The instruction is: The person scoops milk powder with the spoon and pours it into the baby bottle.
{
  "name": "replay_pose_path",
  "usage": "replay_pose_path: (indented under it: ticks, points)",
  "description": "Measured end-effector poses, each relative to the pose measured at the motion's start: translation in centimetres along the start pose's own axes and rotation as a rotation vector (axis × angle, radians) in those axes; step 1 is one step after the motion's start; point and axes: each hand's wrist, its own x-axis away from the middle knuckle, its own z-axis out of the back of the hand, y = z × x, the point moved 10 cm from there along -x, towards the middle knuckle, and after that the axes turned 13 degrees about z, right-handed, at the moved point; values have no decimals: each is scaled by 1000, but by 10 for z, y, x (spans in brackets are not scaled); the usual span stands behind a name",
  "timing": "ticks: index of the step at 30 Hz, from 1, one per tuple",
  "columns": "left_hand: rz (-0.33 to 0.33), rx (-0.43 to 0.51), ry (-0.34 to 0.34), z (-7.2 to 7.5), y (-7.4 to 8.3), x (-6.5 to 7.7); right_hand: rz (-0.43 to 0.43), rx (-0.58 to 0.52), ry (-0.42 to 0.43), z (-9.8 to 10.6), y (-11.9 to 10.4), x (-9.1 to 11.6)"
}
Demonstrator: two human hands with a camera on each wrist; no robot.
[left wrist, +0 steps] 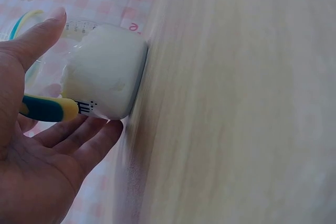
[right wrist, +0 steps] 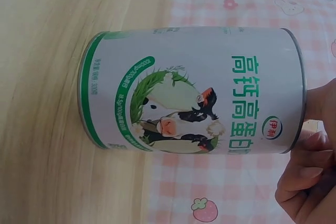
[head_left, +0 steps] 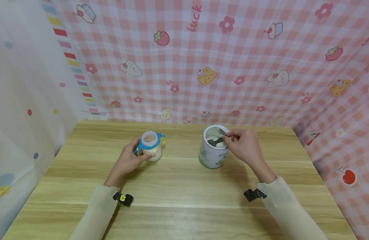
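A clear baby bottle [head_left: 156, 154] with a blue two-handled collar [head_left: 151, 146] stands uncapped on the table, white powder inside it. My left hand [head_left: 128, 158] holds it from the left, thumb across the front; in the left wrist view the fingers reach under its far side. Right of the bottle stands an open milk powder can [head_left: 211, 156], white and green with a cow picture on its label [right wrist: 184, 114]. Over its rim, my right hand [head_left: 244, 145] pinches a dark spoon [head_left: 217, 142], whose bowl is down inside the can near the pale powder.
The wood-grain table [head_left: 172, 190] extends toward me in front of both containers. A pink checked cloth [head_left: 184, 93] hangs right behind the table's back edge, and more cloth hangs at both sides. Black straps with small devices sit on both sleeves.
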Motion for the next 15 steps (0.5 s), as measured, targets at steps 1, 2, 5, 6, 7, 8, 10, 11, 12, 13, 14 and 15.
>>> replay_pose_path:
  ticks: [1, 2, 5, 6, 7, 8, 10, 11, 12, 13, 14, 15]
  points:
    - [0, 2, -1, 0, 0, 0, -3, -1, 4, 0, 0, 1]
    - [3, 5, -1, 0, 0, 0, -4, 0, 10, 0, 1, 1]
    - [8, 6, 2, 0, -1, 0, 5, -1, 38, 2, 2, 3]
    - [11, 6, 3, 0, -1, 0, 8, -6, 49, 2, 2, 3]
    - [15, 6, 4, 0, -2, 0, 11, -12, 60, 3, 2, 4]
    - [19, 4, 5, 0, -2, 0, 16, -16, 70, 3, 3, 4]
    - [24, 1, 4, 0, -3, -1, 23, -24, 82, 3, 5, 4]
    - [26, 1, 2, 0, -3, -1, 25, -27, 83, 3, 6, 4]
    - [27, -3, 0, 0, -2, 0, 27, -33, 82, 4, 7, 4]
    - [29, -6, -2, 0, -2, 0, 28, -37, 80, 4, 9, 4]
    - [31, -9, -5, 0, -2, 0, 28, -42, 76, 4, 10, 5]
    - [34, -12, -9, 0, -3, 0, 27, -48, 73, 5, 11, 5]
